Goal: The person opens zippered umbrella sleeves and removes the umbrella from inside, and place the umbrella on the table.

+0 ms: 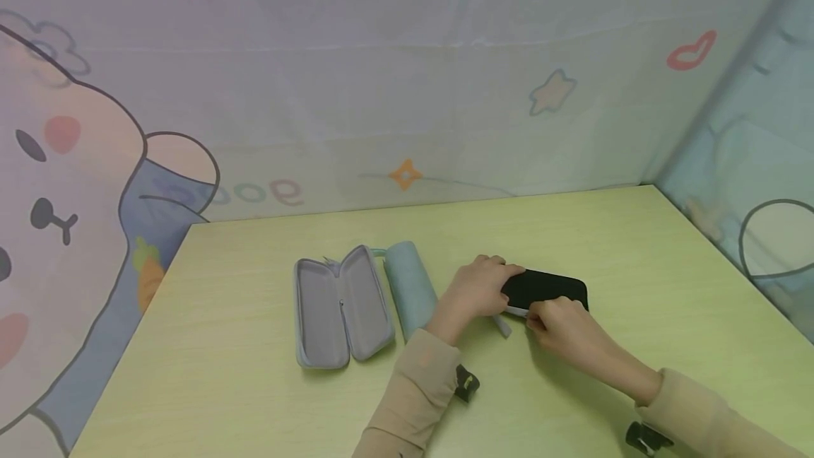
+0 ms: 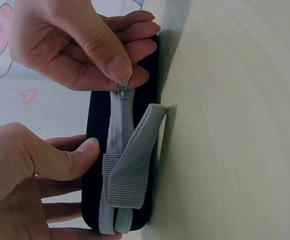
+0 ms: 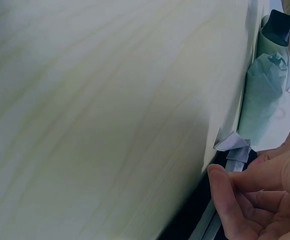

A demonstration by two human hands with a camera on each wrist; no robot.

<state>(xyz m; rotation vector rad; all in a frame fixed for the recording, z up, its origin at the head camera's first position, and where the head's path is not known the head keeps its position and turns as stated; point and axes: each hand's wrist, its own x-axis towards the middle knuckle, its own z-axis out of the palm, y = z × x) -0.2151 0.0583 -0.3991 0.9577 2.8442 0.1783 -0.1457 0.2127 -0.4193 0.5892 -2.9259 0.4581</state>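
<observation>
A black zip case (image 1: 552, 288) with a grey zipper lies on the table, right of centre. My left hand (image 1: 481, 288) grips its left end; in the left wrist view that hand's thumb (image 2: 82, 154) presses beside the zipper. Between thumb and forefinger, my right hand (image 1: 568, 329) pinches the metal zipper pull (image 2: 123, 89) on the side facing me. A grey ribbon loop (image 2: 134, 170) sticks out from the case's left end. Below that loop in the left wrist view, the zipper tapes part slightly. The inside of the case is hidden.
Left of my hands, a grey zip case (image 1: 321, 313) lies spread open on the table (image 1: 210, 373). Beside it is a light teal roll-shaped thing (image 1: 407, 281), partly behind my left forearm. A patterned cloth (image 1: 394, 90) hangs behind the table's far edge.
</observation>
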